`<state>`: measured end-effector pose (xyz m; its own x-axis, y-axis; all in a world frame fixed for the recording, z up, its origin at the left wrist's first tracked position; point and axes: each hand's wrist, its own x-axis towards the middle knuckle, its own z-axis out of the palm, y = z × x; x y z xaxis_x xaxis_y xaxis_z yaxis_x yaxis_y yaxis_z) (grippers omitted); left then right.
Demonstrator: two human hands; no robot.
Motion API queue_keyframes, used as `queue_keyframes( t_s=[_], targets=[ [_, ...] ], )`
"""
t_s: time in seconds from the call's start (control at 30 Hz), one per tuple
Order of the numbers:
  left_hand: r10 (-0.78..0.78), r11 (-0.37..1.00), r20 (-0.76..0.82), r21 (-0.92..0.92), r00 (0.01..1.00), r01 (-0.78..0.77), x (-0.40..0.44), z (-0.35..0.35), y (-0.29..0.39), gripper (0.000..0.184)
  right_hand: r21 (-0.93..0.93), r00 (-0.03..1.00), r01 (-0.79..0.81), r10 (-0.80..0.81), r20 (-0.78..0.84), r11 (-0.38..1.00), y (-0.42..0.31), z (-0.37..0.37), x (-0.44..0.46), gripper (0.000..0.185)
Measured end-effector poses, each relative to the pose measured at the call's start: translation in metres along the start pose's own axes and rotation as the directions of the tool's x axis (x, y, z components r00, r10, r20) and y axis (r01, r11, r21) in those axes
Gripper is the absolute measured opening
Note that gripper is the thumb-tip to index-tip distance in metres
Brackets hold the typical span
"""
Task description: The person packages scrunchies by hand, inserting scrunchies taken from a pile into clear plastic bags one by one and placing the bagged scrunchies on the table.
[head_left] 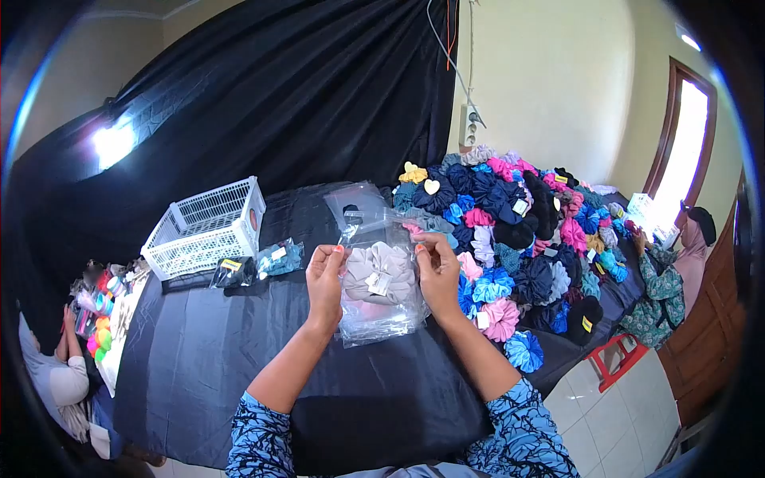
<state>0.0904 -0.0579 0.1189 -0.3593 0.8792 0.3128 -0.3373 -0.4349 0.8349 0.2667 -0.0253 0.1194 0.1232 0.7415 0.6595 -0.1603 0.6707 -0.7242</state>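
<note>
A light grey scrunchie [393, 267] with a white tag lies inside a clear plastic bag [373, 217] in front of me. My left hand [325, 280] pinches the upper left edge of this bag between thumb and fingers. At its upper right edge, my right hand [438, 271] grips the plastic the same way. More clear plastic [382, 328] shows below the scrunchie; whether it belongs to the same bag I cannot tell. Beyond my hands, flat clear bags [355, 197] lie on the black cloth.
A large heap of coloured scrunchies [502, 215] covers the table's right side. Left of my hands stands a white plastic basket [209, 227], with two bagged scrunchies [280, 257] beside it. People work at the far left [60, 374] and far right [665, 271].
</note>
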Motion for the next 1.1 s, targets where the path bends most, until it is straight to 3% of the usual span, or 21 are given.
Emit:
queue_keyframes(
  t_s=[0.03,0.07,0.13,0.17,0.2,0.23,0.3,0.37,0.43,0.47,0.5,0.57,0.6,0.67,0.7,0.73,0.77,0.9,0.97,1.1],
  targets=[
    [0.001,1.000,0.000,-0.001,1.000,-0.001,0.000,0.001,0.001,0.010,-0.125,0.998,0.056,-0.050,0.049,0.991,0.001,-0.002,0.000,0.015],
    [0.059,0.998,0.013,0.028,0.998,-0.059,0.000,0.001,0.001,0.009,-0.127,0.998,0.055,-0.050,0.048,0.990,0.002,-0.004,0.001,0.015],
    [0.114,0.992,0.029,0.056,0.993,-0.115,0.002,-0.002,-0.003,0.008,-0.361,0.987,0.026,0.033,0.156,0.932,0.006,-0.010,0.002,0.023],
    [0.281,0.944,0.066,0.163,0.958,-0.288,0.008,-0.008,-0.011,0.007,-0.362,0.987,0.024,0.034,0.155,0.932,0.006,-0.012,0.001,0.023],
    [0.434,0.854,0.122,0.260,0.893,-0.450,0.009,-0.007,-0.008,0.006,-0.269,0.924,-0.253,0.315,0.217,0.929,0.006,-0.015,0.001,0.024],
    [0.433,0.855,0.123,0.260,0.893,-0.450,0.007,-0.005,-0.004,0.006,-0.194,0.776,-0.518,0.553,0.302,0.833,0.007,-0.016,0.001,0.025],
    [0.676,0.447,0.325,0.534,0.662,-0.718,0.001,0.000,0.008,0.007,-0.150,0.725,-0.582,0.593,0.350,0.800,0.011,-0.016,-0.001,0.025],
    [0.685,0.417,0.362,0.515,0.632,-0.749,0.002,-0.003,0.011,0.008,-0.089,0.517,-0.794,0.746,0.420,0.601,0.015,-0.019,-0.004,0.022],
    [0.561,0.528,0.501,0.397,0.659,-0.751,0.005,-0.012,0.005,0.007,-0.068,0.468,-0.831,0.761,0.449,0.551,0.016,-0.023,-0.006,0.020],
    [0.588,0.530,0.465,0.397,0.662,-0.750,0.007,-0.014,-0.002,0.007,-0.050,0.418,-0.865,0.771,0.480,0.500,0.016,-0.024,-0.007,0.019],
    [0.589,0.530,0.464,0.397,0.661,-0.750,0.005,-0.014,-0.002,0.007,-0.051,0.418,-0.864,0.771,0.480,0.500,0.016,-0.024,-0.008,0.019],
    [0.491,0.714,0.261,0.425,0.831,-0.556,0.000,-0.011,-0.002,0.009,-0.019,0.453,-0.855,0.762,0.463,0.519,0.015,-0.023,-0.011,0.018],
    [0.492,0.714,0.261,0.425,0.831,-0.556,0.002,-0.011,-0.004,0.009,-0.018,0.453,-0.854,0.762,0.463,0.519,0.014,-0.023,-0.012,0.018],
    [0.524,0.764,0.107,0.380,0.845,-0.521,0.007,-0.011,-0.007,0.011,-0.026,0.623,-0.695,0.620,0.477,0.719,0.013,-0.023,-0.015,0.024],
    [0.524,0.763,0.108,0.381,0.845,-0.522,0.009,-0.012,-0.007,0.011,-0.025,0.623,-0.695,0.619,0.478,0.719,0.015,-0.022,-0.017,0.024],
    [0.489,0.812,0.055,0.336,0.871,-0.477,0.010,-0.013,-0.007,0.011,-0.090,0.795,-0.412,0.406,0.451,0.907,0.019,-0.020,-0.020,0.028],
    [0.448,0.856,0.004,0.286,0.894,-0.430,0.011,-0.013,-0.007,0.011,-0.162,0.885,-0.083,0.147,0.442,0.983,0.021,-0.017,-0.022,0.033],
    [0.456,0.863,-0.034,0.260,0.889,-0.433,0.010,-0.008,-0.007,0.010,-0.172,0.875,-0.053,0.129,0.466,0.984,0.000,-0.002,-0.031,0.038],
    [0.420,0.890,-0.084,0.230,0.904,-0.393,0.008,-0.006,-0.008,0.009,0.181,0.858,-0.412,0.313,0.407,0.893,-0.001,0.007,-0.036,0.039],
    [0.318,0.940,-0.054,0.145,0.947,-0.308,0.009,-0.007,-0.008,0.011,0.214,0.834,-0.522,0.442,0.330,0.826,0.007,0.003,-0.025,0.036]
  ],
)
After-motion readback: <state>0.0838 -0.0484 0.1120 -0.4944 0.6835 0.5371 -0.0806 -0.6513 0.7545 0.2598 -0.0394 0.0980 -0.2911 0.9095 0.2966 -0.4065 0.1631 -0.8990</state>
